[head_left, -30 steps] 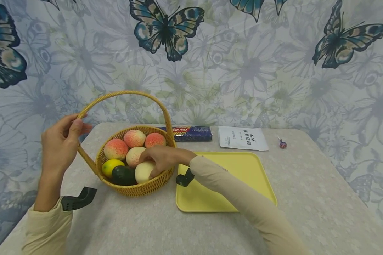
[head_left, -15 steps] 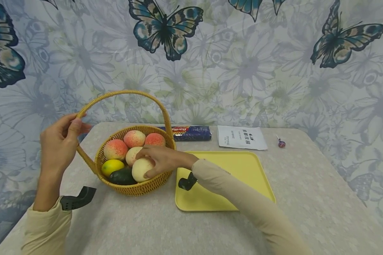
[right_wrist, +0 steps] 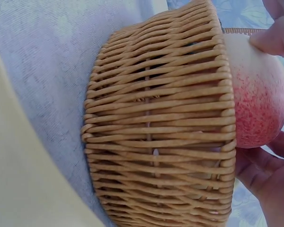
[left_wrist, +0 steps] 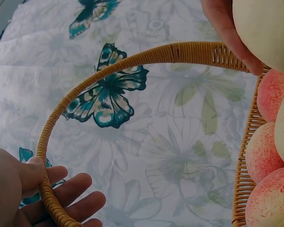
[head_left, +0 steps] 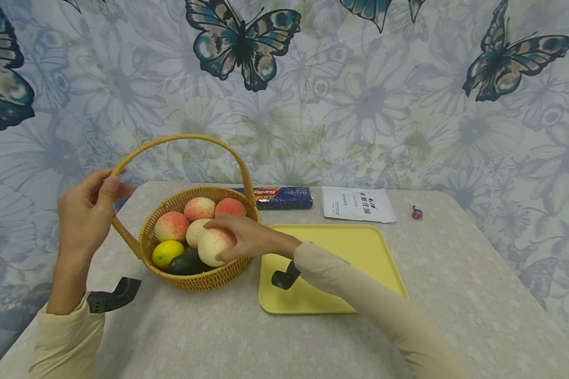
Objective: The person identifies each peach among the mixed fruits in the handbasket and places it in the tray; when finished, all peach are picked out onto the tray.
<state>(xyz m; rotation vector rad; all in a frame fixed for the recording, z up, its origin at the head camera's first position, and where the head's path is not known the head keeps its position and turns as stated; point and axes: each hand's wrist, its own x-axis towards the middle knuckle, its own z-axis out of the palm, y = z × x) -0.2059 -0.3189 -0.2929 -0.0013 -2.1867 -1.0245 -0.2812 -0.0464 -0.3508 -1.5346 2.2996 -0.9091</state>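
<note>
In the head view my left hand (head_left: 84,213) holds the handle (head_left: 185,138) of a wicker basket (head_left: 208,282) on its left side, thumb against fingers. The left wrist view shows the thumb on the handle (left_wrist: 46,137) and the fingers behind it. My right hand (head_left: 256,237) grips a pale, red-speckled peach (head_left: 214,247) at the basket's right side. In the right wrist view that peach (right_wrist: 258,94) stands above the basket's rim, thumb and fingers on opposite sides. Several other peaches (head_left: 171,226), a lemon (head_left: 167,253) and a dark green oval fruit (head_left: 187,263) lie inside.
A yellow tray (head_left: 331,302) lies right of the basket, partly under the right forearm. Behind them are a blue Barilla spaghetti pack (head_left: 284,198) and a white printed packet (head_left: 357,204). A small wrapped lollipop (head_left: 416,213) lies at the far right.
My right hand has lifted the peach slightly and turned it, so its red-speckled side shows. The lemon and dark green fruit have shifted a little. The left hand stays on the handle.
</note>
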